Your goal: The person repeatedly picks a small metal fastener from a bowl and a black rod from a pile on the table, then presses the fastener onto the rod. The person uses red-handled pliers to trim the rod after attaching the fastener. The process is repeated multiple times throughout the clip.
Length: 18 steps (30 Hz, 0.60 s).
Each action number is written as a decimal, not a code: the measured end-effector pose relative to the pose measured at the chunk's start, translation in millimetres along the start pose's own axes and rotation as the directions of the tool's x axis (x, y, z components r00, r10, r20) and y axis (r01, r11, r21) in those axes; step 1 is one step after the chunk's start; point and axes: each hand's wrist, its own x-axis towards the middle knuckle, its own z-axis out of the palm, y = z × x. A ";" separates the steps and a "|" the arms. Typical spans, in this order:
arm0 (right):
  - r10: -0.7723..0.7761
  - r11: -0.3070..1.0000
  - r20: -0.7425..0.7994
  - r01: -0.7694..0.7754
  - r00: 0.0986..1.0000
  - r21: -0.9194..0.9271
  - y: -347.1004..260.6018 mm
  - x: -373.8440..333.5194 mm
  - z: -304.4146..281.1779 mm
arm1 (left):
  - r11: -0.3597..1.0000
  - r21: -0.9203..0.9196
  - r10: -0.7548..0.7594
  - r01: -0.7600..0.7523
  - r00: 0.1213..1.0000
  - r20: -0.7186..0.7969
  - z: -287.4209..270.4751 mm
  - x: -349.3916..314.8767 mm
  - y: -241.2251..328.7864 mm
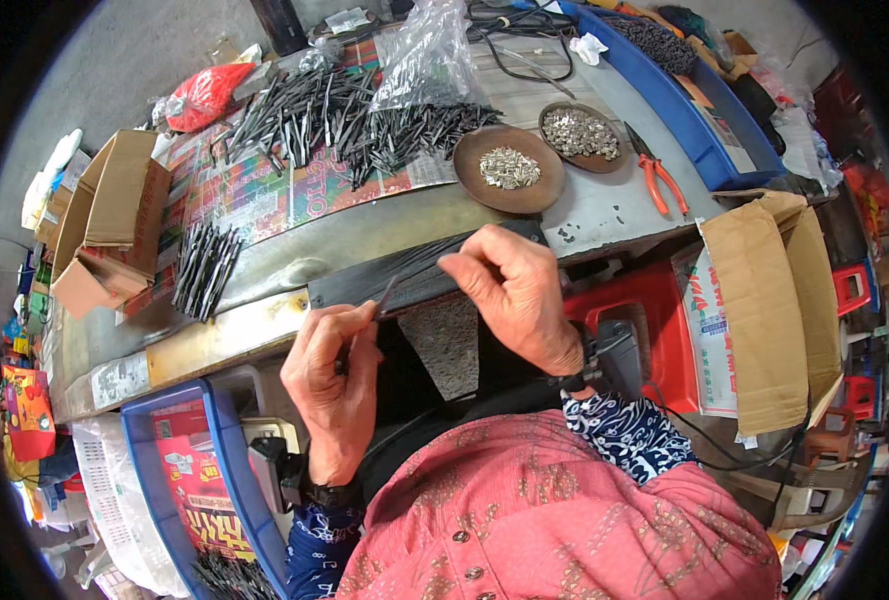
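Between the thumb and fingers of my left hand (333, 375) is a slender dark strip (389, 289), its tip pointing up and away. My right hand (510, 295) is closed in a pinch just right of it, over the black pad (337, 288) on the table's front edge; whatever it grips is too small to make out. Beyond the hands, a brown dish (477, 190) bears small silvery pieces (510, 168). A second dish (599, 166) with greyish metal bits stands behind it. Many similar dark strips (310, 115) lie heaped at the back; a neat bunch (205, 275) rests at left.
Red-handled pliers (657, 185) lie right of the dishes. A long blue tray (680, 125) edges the table's far right. Open cardboard boxes (130, 215) flank both sides. Below the table are a blue crate (227, 465) and a red stool (665, 320). Clear plastic (425, 60) covers part of the heap.
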 end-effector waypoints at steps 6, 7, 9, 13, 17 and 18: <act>0.085 0.986 0.032 -0.089 0.996 0.140 13.2 3.2 -6.1 | 0.854 0.468 0.181 -0.227 0.973 0.140 -25.1 8.4 -7.4; 0.072 0.988 0.038 -0.077 0.997 0.135 14.9 3.4 -6.0 | 0.836 0.489 0.188 -0.247 0.968 0.168 -26.3 9.1 -7.9; 0.033 0.992 0.035 -0.037 0.999 0.122 18.1 4.0 -4.8 | 0.796 0.524 0.215 -0.301 0.952 0.220 -22.7 12.5 -10.1; -0.038 0.995 0.007 0.037 0.999 0.089 22.7 4.6 0.1 | 0.750 0.516 0.266 -0.415 0.902 0.338 4.9 29.5 -19.8; -0.060 0.996 -0.018 0.061 0.998 0.063 23.3 5.1 2.4 | 0.759 0.474 0.301 -0.446 0.887 0.351 38.7 48.4 -26.9; -0.070 0.996 -0.019 0.071 0.997 0.051 22.7 5.2 2.2 | 0.751 0.479 0.326 -0.455 0.886 0.330 42.2 48.9 -26.0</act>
